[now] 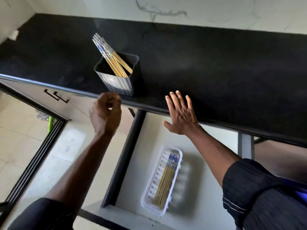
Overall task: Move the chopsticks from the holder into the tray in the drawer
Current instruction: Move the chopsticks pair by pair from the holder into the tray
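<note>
A dark square holder [118, 81] stands near the front edge of the black counter [199, 63]. Several chopsticks [109, 53] with yellow shafts and blue-white patterned ends lean in it toward the back left. Below, the open drawer [146, 155] holds a white ribbed tray [174, 185] with several chopsticks [166, 178] lying along its left side. My left hand [105, 113] hovers just below and in front of the holder, fingers curled loosely, holding nothing. My right hand [180, 113] is spread flat over the counter's front edge, right of the holder.
A pale marble wall [166, 9] backs the counter. Left of the drawer are pale cabinet fronts with a black handle [56, 96], and tiled floor [20, 130] shows beyond. A green object [50, 122] lies low on the left.
</note>
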